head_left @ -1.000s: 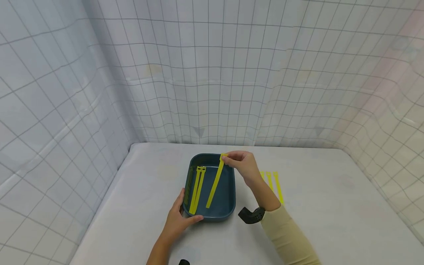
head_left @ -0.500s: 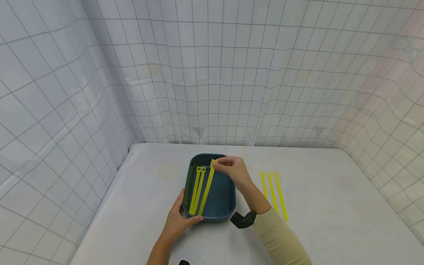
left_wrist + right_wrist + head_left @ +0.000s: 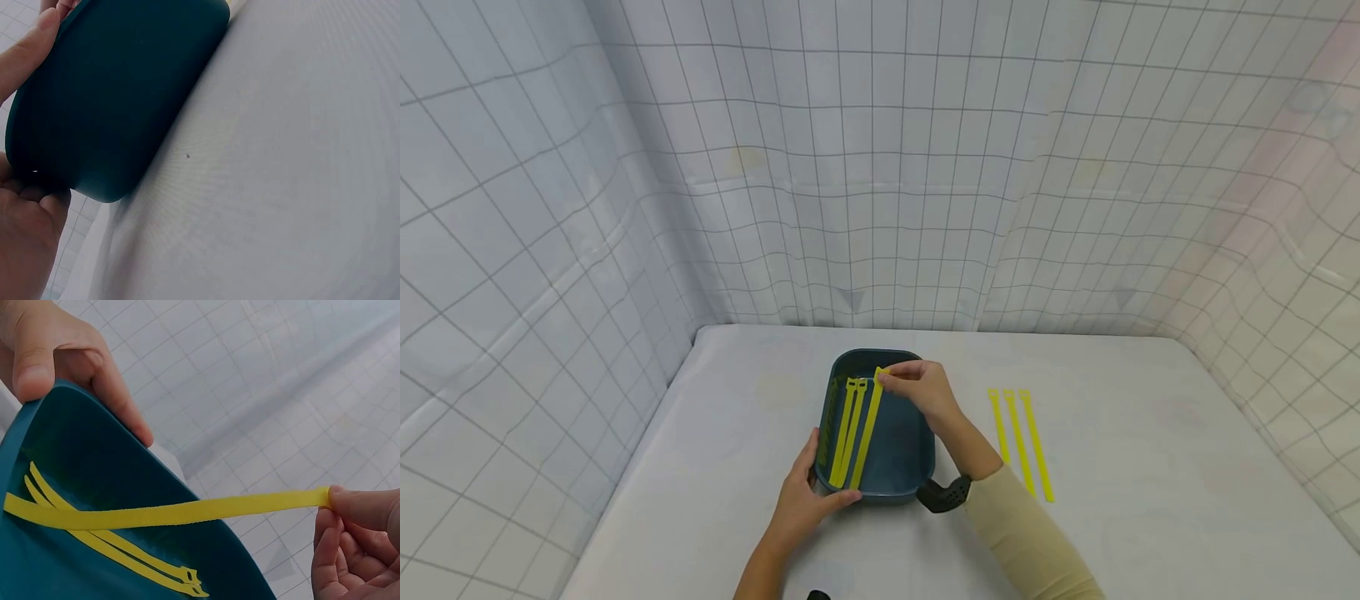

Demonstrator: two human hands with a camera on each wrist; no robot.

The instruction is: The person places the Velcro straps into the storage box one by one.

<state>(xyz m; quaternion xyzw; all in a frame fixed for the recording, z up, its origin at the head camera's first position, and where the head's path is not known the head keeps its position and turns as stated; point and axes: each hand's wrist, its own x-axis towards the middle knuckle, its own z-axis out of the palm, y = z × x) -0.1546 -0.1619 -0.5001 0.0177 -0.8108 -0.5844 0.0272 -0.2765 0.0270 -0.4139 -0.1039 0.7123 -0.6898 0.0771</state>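
Note:
My right hand [image 3: 928,393] pinches the head end of a yellow hook-and-loop cable tie [image 3: 867,433] between thumb and fingers. The tie slants down into a dark teal plastic tray [image 3: 904,446], its tail reaching the near wall. Two more yellow ties [image 3: 844,433] lie side by side on the tray floor, to the left of the held one. My left hand [image 3: 801,496] grips the tray's near-left corner. From the right wrist view, the held tie [image 3: 187,512] crosses above the two lying ties [image 3: 125,550], slotted heads showing.
Three yellow cable ties [image 3: 1021,442] lie in a row on the white table [image 3: 1135,433], right of the tray. White grid-patterned sheets [image 3: 887,208] stand behind and beside the table. A black wrist device [image 3: 943,495] sits on the right wrist by the tray's near-right corner.
My right hand has moved left and slightly toward me, bringing the tie close beside the two in the tray. The left hand and tray have stayed put.

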